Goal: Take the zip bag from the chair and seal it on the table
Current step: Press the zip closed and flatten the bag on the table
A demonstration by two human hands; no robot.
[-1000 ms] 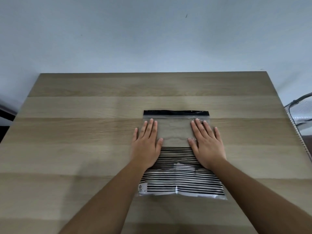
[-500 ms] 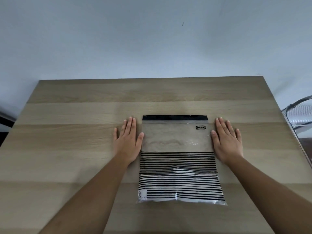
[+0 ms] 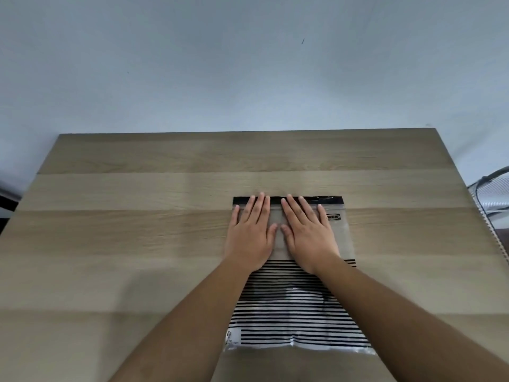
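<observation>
A zip bag [image 3: 292, 315] lies flat on the wooden table [image 3: 137, 244], clear at the top with a black zip strip along its far edge and black stripes across its near half. My left hand [image 3: 252, 235] and my right hand [image 3: 307, 234] rest palm down side by side on the bag's clear upper part. All fingers are stretched out flat, and the fingertips reach the black strip. The thumbs nearly touch at the bag's middle. Neither hand grips anything.
A pale wall rises behind the table's far edge. A chair [image 3: 493, 199] with a dark metal frame and light mesh stands just beyond the table's right edge.
Both hands have come in from the table beside the bag and now lie together on its upper part. The bag has not shifted.
</observation>
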